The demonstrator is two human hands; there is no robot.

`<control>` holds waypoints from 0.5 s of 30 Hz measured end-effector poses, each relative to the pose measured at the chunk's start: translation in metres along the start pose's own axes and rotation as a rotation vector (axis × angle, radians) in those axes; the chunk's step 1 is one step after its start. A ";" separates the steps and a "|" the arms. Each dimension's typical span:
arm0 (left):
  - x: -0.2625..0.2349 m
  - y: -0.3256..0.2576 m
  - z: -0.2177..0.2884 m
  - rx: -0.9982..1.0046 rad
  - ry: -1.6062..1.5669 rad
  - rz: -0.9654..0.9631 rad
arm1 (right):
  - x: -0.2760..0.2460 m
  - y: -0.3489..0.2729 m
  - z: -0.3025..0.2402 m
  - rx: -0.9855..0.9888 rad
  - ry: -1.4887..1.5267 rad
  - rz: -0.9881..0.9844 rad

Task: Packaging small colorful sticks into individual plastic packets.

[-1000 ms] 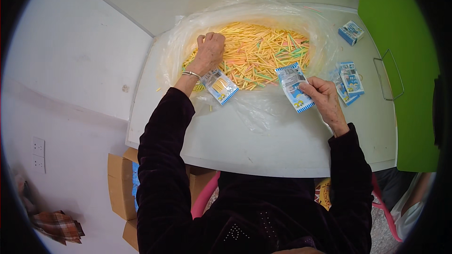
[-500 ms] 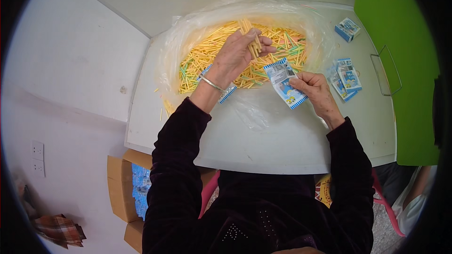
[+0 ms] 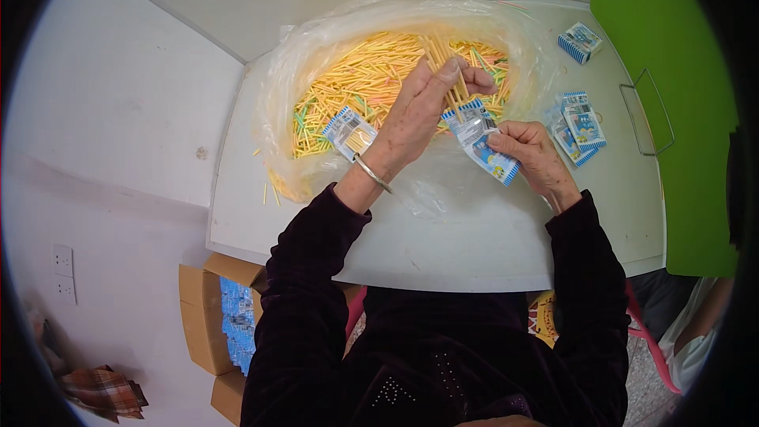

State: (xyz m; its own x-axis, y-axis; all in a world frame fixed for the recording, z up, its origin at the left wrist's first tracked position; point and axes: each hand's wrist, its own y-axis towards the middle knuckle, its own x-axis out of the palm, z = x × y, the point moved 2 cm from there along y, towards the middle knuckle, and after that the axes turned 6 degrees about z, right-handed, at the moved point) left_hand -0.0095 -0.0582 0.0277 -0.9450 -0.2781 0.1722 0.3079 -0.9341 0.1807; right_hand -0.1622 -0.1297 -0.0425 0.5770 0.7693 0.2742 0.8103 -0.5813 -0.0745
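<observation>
My left hand [image 3: 419, 111] grips a small bunch of thin yellow sticks [image 3: 444, 63], their lower ends at the top of a blue-and-white packet [image 3: 484, 141]. That packet is pinched between thumb and fingers of my right hand [image 3: 531, 154]. Whether the stick ends are inside the packet or just in front of it, I cannot tell. Beyond my hands a large clear plastic bag [image 3: 277, 83] lies spread wide, full of loose sticks [image 3: 356, 71], mostly yellow with some green and pink. Another packet [image 3: 348, 133], with sticks showing in it, rests on the pile beside my left wrist.
On the right of the white table [image 3: 451, 249] lie several packets [image 3: 583, 126], and a bundle of them [image 3: 579, 42] stands farther back. A green panel [image 3: 672, 111] with a wire handle [image 3: 660, 115] borders that side. Below left, an open cardboard box [image 3: 204, 316] holds blue packets.
My left hand has moved right with the sticks, bringing them down to the packet's top. The packet on the pile is less covered by my wrist. My right hand has barely moved.
</observation>
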 end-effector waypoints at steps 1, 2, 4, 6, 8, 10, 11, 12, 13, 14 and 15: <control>-0.001 0.001 0.001 0.024 0.032 -0.016 | 0.001 -0.001 -0.001 0.008 0.013 -0.008; 0.000 0.000 0.000 0.023 0.032 -0.015 | 0.001 -0.001 -0.001 0.015 0.026 -0.016; 0.002 0.000 0.002 0.085 0.001 0.005 | 0.001 -0.002 -0.001 0.023 0.010 -0.035; -0.006 0.005 0.011 0.132 0.023 0.021 | 0.000 -0.003 -0.002 0.029 -0.007 -0.052; -0.010 0.006 0.013 0.176 0.047 0.041 | 0.000 -0.003 -0.001 0.033 -0.013 -0.083; -0.009 0.006 0.013 0.189 0.088 -0.010 | 0.000 -0.003 0.000 0.032 -0.007 -0.075; -0.007 0.003 0.010 0.191 0.089 -0.010 | 0.000 -0.002 0.000 0.029 -0.003 -0.067; -0.004 -0.002 0.003 0.147 0.060 0.004 | 0.001 -0.002 -0.001 0.027 -0.003 -0.067; 0.001 -0.006 -0.003 0.099 0.029 0.016 | 0.002 -0.002 -0.002 0.034 0.015 -0.054; 0.004 -0.010 -0.006 0.098 0.013 0.016 | 0.002 -0.003 -0.002 0.042 0.033 -0.041; 0.004 -0.011 -0.007 0.096 0.011 0.014 | 0.001 -0.003 -0.002 0.043 0.033 -0.038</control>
State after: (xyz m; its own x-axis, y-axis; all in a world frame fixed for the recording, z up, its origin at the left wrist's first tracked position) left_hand -0.0178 -0.0511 0.0195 -0.9414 -0.2944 0.1646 0.3301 -0.9043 0.2707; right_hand -0.1643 -0.1270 -0.0403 0.5422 0.7812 0.3094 0.8359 -0.5391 -0.1037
